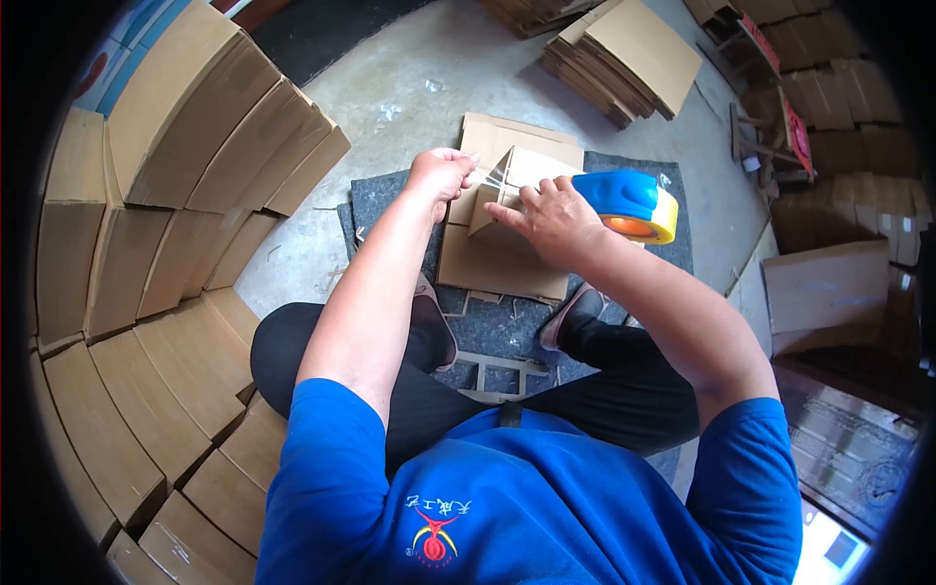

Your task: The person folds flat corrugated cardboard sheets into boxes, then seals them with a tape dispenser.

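Note:
My left hand is closed in a pinch on a thin, shiny strip of clear tape. The strip runs from my fingertips to a small cardboard box in front of me. Over the near side of that box, my right hand has its thumb stretched left and its fingers bent across the top, gripping it. Just right of these fingers is a blue and yellow tape dispenser with an orange core. Beneath the box lie flat cardboard pieces, and my right hand hides part of the box.
Stacked cartons rise close on my left. Flattened cardboard is piled on the floor ahead, and more cartons line the right side. My feet rest on a dark mat, near a small slatted frame.

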A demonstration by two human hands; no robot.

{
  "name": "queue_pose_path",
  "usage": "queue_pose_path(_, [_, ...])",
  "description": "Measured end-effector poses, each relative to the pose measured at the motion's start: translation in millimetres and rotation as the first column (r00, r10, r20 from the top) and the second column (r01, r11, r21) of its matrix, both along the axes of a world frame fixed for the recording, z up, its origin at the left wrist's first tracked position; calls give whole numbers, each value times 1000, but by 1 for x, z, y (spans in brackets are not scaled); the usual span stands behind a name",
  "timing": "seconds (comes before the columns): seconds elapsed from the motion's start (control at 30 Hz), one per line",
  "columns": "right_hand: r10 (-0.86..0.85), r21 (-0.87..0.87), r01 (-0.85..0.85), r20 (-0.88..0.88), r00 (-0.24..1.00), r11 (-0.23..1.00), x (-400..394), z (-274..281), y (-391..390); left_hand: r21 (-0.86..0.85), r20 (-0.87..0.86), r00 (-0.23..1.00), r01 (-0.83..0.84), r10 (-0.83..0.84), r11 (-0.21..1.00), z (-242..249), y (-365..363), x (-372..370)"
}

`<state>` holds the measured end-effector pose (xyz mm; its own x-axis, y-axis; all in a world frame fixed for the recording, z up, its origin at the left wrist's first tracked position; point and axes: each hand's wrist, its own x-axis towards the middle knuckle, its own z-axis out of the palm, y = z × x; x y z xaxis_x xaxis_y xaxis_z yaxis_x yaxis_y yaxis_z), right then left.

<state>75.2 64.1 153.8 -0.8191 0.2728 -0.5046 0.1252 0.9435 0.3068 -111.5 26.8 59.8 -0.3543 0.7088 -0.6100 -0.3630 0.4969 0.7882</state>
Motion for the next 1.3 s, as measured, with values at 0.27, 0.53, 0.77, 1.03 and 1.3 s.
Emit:
queue_pose_path(0.27, [-68, -54, 63, -98, 993, 997, 3, -12, 3, 27, -15, 999, 51, -50, 998, 3, -1, -1])
queue_pose_path(0.53, [-94, -83, 79, -192, 977, 993, 10, -14, 2, 31, 8, 1000, 15, -15, 999, 3, -1, 2])
queue_pose_path(0.77, [-58, -81, 39, -256, 965, 996, 16, -23, 0, -25, 0, 1000, 21, -21, 999, -16, -3, 2])
queue_pose_path(1.03, [-70, -126, 42, -230, 971, 991, 7, -22, -3, 14, 338, 897, -308, 285, 951, -67, -9, 58])
queue_pose_path(1.3, [-187, 4, 240, -617, 764, 971, 30, 70, 22, 88, -120, 936, -323, 332, 942, -63, -5, 74])
